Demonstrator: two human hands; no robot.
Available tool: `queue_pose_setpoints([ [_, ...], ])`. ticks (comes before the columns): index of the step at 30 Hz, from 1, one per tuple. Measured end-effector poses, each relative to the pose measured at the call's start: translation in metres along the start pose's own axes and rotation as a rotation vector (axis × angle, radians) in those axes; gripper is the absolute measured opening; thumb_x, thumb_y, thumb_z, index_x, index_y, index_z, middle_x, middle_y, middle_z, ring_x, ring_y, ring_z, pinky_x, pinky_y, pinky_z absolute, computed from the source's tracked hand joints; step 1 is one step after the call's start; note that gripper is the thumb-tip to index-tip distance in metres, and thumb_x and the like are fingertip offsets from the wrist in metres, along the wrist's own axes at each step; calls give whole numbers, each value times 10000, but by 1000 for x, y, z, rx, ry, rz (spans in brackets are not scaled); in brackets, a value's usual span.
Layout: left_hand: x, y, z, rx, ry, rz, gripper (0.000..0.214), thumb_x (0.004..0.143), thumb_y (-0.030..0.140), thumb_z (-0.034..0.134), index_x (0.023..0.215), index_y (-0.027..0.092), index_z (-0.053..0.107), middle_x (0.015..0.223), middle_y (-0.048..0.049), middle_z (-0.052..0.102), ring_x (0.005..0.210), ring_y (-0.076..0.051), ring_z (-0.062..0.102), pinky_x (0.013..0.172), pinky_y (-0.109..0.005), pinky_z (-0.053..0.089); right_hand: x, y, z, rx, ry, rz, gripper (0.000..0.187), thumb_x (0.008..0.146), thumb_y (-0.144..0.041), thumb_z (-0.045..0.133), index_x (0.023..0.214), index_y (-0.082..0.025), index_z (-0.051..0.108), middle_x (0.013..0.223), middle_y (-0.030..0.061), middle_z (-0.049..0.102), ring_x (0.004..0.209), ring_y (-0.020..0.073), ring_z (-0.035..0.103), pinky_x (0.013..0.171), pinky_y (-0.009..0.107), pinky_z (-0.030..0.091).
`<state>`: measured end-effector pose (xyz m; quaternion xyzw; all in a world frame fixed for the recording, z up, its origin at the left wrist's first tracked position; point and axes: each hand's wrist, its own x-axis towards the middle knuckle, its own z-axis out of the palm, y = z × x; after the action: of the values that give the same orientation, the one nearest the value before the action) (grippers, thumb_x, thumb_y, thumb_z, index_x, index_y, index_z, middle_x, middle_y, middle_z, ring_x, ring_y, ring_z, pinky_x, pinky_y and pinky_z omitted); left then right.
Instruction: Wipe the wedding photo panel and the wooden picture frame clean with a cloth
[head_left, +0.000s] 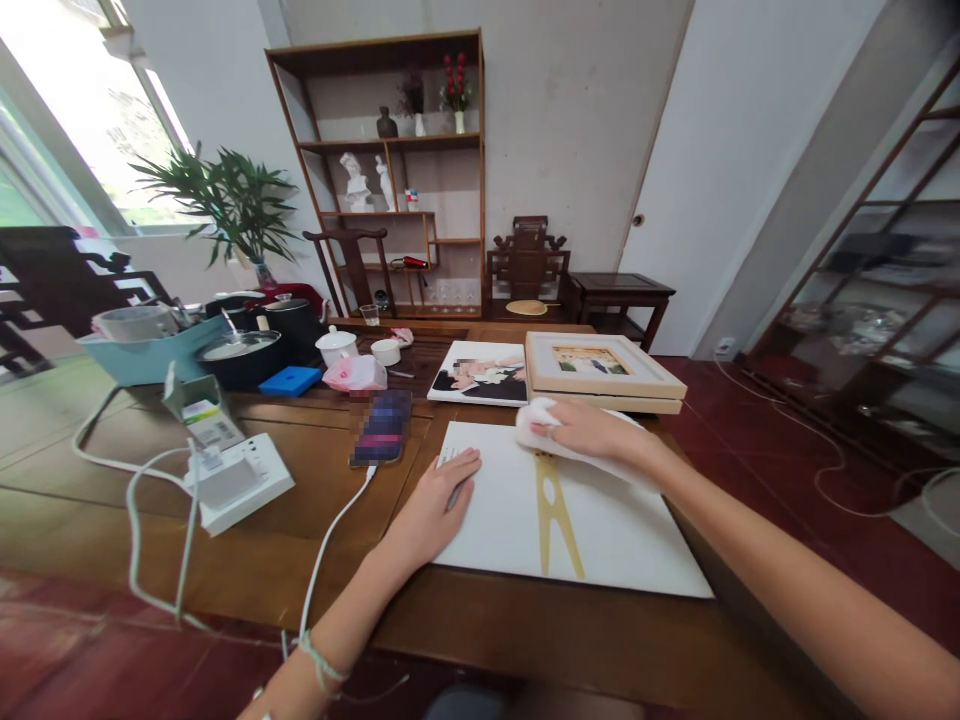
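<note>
A white panel lies flat on the wooden table, with a yellow A-shaped piece on its face; it looks like the back of a picture frame with its stand. My left hand rests on the panel's left edge, fingers stretched out. Near the far edge, my right hand is closed around a white cloth that presses on the panel above the yellow piece. Part of the cloth is hidden under the fingers. Just beyond lie a photo print panel and a light wooden photo frame.
A phone with a white charging cable lies left of the panel. Farther left are a power strip, a small open box, a blue block, a dark pan and a blue bin. White cups stand behind.
</note>
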<state>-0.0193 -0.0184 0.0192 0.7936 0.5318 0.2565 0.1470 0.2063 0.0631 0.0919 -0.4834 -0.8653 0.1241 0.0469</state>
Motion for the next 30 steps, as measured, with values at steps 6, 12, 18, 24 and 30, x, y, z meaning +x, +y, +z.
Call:
queue_pose_setpoints([
  [6, -1, 1, 1, 13, 18, 12, 381, 888, 226, 353, 1219, 165, 533, 1322, -95, 503, 1267, -216, 412, 1076, -494, 258, -52, 36, 21, -35, 89, 125, 380, 899, -375, 283, 891, -161, 596, 1007, 153, 631, 969, 305, 560, 816, 385, 398],
  [12, -1, -1, 1, 19, 9, 12, 387, 893, 241, 354, 1230, 155, 523, 1320, -104, 504, 1268, -219, 411, 1078, -492, 258, -94, 17, 43, -84, 92, 29, 273, 789, -166, 366, 883, -139, 621, 1190, 158, 572, 1263, 306, 339, 993, 435, 314],
  [18, 0, -2, 2, 7, 25, 30, 378, 890, 258, 376, 1222, 170, 533, 1312, -103, 513, 1259, -234, 422, 1072, -501, 260, -167, -16, 42, 52, -46, -12, 457, 640, -108, 461, 1037, -256, 635, 1373, 14, 434, 1289, 259, 329, 1057, 385, 298],
  [24, 1, -2, 2, -7, 42, 33, 359, 886, 263, 394, 1200, 196, 555, 1294, -84, 534, 1247, -236, 437, 1069, -496, 267, -149, 2, 44, 42, 16, -58, 201, 734, -151, 474, 837, -218, 633, 1420, 30, 358, 1331, 263, 229, 1096, 452, 218],
  [30, 1, -2, 1, -24, 42, 23, 355, 879, 262, 401, 1184, 188, 565, 1286, -86, 542, 1240, -233, 446, 1066, -495, 274, -75, 30, 34, 5, 86, -126, 251, 851, -312, 429, 840, -140, 611, 1450, 119, 282, 1357, 292, 78, 1089, 551, 69],
])
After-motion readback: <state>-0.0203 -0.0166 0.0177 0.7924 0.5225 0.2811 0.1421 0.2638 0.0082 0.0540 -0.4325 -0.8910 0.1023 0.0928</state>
